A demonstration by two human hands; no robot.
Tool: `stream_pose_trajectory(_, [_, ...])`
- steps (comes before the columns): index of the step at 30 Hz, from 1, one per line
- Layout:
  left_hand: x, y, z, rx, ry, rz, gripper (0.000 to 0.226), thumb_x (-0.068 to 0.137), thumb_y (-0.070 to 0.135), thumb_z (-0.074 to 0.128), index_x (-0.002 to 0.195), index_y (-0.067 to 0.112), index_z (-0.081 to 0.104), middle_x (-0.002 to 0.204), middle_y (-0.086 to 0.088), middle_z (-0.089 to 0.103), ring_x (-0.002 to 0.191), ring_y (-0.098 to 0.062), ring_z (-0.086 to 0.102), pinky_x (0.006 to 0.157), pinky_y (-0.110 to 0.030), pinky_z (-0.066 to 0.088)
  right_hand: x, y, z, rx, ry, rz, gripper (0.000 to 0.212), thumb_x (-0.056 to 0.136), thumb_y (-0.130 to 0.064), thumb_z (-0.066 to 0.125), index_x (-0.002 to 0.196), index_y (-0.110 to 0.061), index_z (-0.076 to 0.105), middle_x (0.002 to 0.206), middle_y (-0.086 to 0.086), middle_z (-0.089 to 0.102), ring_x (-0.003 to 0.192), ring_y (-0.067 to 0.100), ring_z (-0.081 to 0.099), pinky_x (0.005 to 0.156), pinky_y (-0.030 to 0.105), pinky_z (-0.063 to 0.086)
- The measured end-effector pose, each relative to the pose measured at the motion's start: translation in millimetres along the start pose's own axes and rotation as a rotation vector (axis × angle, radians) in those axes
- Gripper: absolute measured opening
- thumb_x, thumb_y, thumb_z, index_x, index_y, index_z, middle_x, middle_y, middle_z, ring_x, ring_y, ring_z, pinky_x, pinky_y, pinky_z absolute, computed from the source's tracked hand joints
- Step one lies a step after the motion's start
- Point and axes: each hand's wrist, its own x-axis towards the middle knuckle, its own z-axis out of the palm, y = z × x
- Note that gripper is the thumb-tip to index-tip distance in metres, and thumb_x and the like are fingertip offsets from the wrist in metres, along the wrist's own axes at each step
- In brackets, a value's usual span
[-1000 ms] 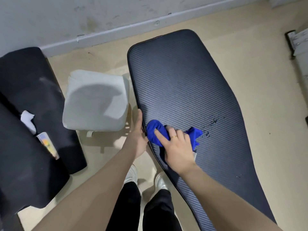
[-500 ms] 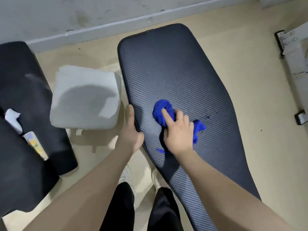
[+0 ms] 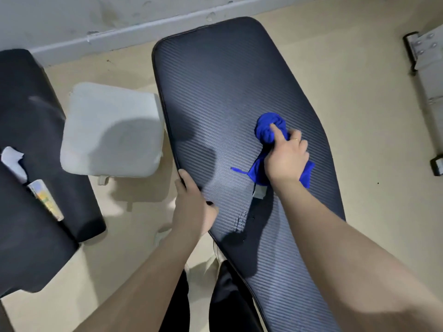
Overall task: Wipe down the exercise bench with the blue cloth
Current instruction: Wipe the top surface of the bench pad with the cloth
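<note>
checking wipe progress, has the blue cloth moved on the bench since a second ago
Yes: the blue cloth has slid from the bench's left edge toward its right side and the wall end.

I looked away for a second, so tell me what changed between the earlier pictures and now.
The right hand slid the bunched blue cloth from the bench's left edge out across the pad, away from the left hand. The left hand stayed gripping the bench's edge; the bench and the white cushion did not move.

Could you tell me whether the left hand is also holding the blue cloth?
No, the left hand grips the edge of the dark ribbed exercise bench pad, while only the right hand holds the bunched blue cloth.
</note>
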Motion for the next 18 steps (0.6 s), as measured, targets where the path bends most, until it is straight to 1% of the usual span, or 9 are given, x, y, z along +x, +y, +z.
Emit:
stream_pose_trajectory(2, [-0.7, 10.7, 2.4, -0.034, 0.003, -0.06, 0.107, 0.08, 0.016, 0.068, 0.148, 0.0, -0.014, 0.156, -0.016, 0.006, 0.138, -0.029, 0.029, 0.106, -0.029, 0.029, -21.8, -9.9, 7.3, 0.031, 0.028, -0.116, 0.057, 0.083, -0.009, 0.042, 0.135, -0.033, 0.044, 0.13, 0.013, 0.044, 0.105, 0.034, 0.044, 0.085, 0.042, 0.036])
stream_pose_trajectory(4, [1.8, 18.5, 4.6, -0.108, 0.007, -0.13, 0.11, 0.079, 0.017, 0.069, 0.148, 0.002, -0.017, 0.157, -0.018, 0.0, 0.141, -0.031, 0.024, 0.112, -0.031, 0.025, -60.1, -14.0, 15.3, 0.024, 0.031, -0.336, 0.057, 0.073, -0.013, 0.038, 0.124, -0.029, 0.056, 0.116, 0.014, 0.056, 0.089, 0.034, 0.053, 0.074, 0.04, 0.041])
stream_pose_trajectory(5, [3.2, 19.7, 6.1, -0.136, 0.02, -0.145, 0.11, 0.079, 0.017, 0.068, 0.148, 0.003, -0.017, 0.157, -0.018, 0.0, 0.142, -0.032, 0.022, 0.113, -0.033, 0.023, -79.4, -11.9, 19.2, 0.004, 0.017, -0.434, 0.058, 0.068, -0.015, 0.037, 0.121, -0.029, 0.058, 0.112, 0.013, 0.059, 0.084, 0.032, 0.055, 0.071, 0.038, 0.042])
stream_pose_trajectory(8, [3.2, 22.1, 11.5, -0.184, 0.079, -0.178, 0.106, 0.08, 0.018, 0.065, 0.149, 0.006, -0.015, 0.158, -0.019, 0.0, 0.143, -0.036, 0.018, 0.117, -0.039, 0.021, -103.4, 2.0, 25.3, -0.04, -0.044, -0.658, 0.063, 0.065, -0.014, 0.036, 0.122, -0.035, 0.053, 0.116, 0.007, 0.058, 0.087, 0.028, 0.056, 0.075, 0.035, 0.044])
stream_pose_trajectory(10, [1.5, 22.9, 17.0, -0.166, 0.113, -0.206, 0.106, 0.08, 0.019, 0.065, 0.149, 0.006, -0.015, 0.158, -0.022, -0.004, 0.144, -0.039, 0.015, 0.118, -0.041, 0.019, -81.3, 11.8, 22.9, -0.022, -0.005, -0.726, 0.061, 0.065, -0.009, 0.046, 0.12, -0.035, 0.055, 0.115, 0.008, 0.059, 0.082, 0.029, 0.057, 0.07, 0.035, 0.046])
stream_pose_trajectory(11, [1.3, 24.7, 20.3, -0.154, 0.13, -0.212, 0.106, 0.081, 0.02, 0.065, 0.149, 0.005, -0.014, 0.157, -0.023, -0.007, 0.144, -0.04, 0.012, 0.119, -0.041, 0.017, -65.2, 18.3, 20.5, -0.023, 0.035, -0.693, 0.062, 0.064, -0.006, 0.054, 0.119, -0.034, 0.057, 0.114, 0.01, 0.06, 0.08, 0.031, 0.057, 0.068, 0.036, 0.046])
stream_pose_trajectory(13, [1.3, 30.6, 26.4, -0.128, 0.17, -0.208, 0.112, 0.079, 0.029, 0.07, 0.148, 0.001, -0.013, 0.156, -0.026, -0.012, 0.145, -0.041, 0.005, 0.119, -0.04, 0.011, -26.5, 33.6, 10.7, -0.004, 0.071, -0.482, 0.063, 0.069, -0.001, 0.058, 0.124, -0.032, 0.057, 0.12, 0.015, 0.057, 0.088, 0.037, 0.055, 0.072, 0.041, 0.044])
stream_pose_trajectory(16, [1.5, 40.9, 34.8, -0.088, 0.206, -0.213, 0.121, 0.074, 0.049, 0.071, 0.149, 0.008, -0.014, 0.155, -0.029, -0.015, 0.145, -0.042, 0.001, 0.119, -0.043, 0.007, 18.5, 59.4, -0.3, -0.036, 0.053, -0.161, 0.062, 0.085, -0.003, 0.045, 0.137, -0.038, 0.04, 0.141, 0.014, 0.037, 0.113, 0.037, 0.041, 0.089, 0.045, 0.035])
stream_pose_trajectory(18, [0.8, 45.3, 38.6, -0.042, 0.204, -0.226, 0.127, 0.07, 0.054, 0.072, 0.149, 0.016, -0.019, 0.153, -0.03, -0.018, 0.144, -0.045, 0.001, 0.118, -0.047, 0.007, 25.5, 63.5, -1.0, -0.021, 0.068, -0.074, 0.063, 0.086, -0.003, 0.042, 0.138, -0.037, 0.037, 0.141, 0.013, 0.033, 0.115, 0.036, 0.038, 0.092, 0.046, 0.033])
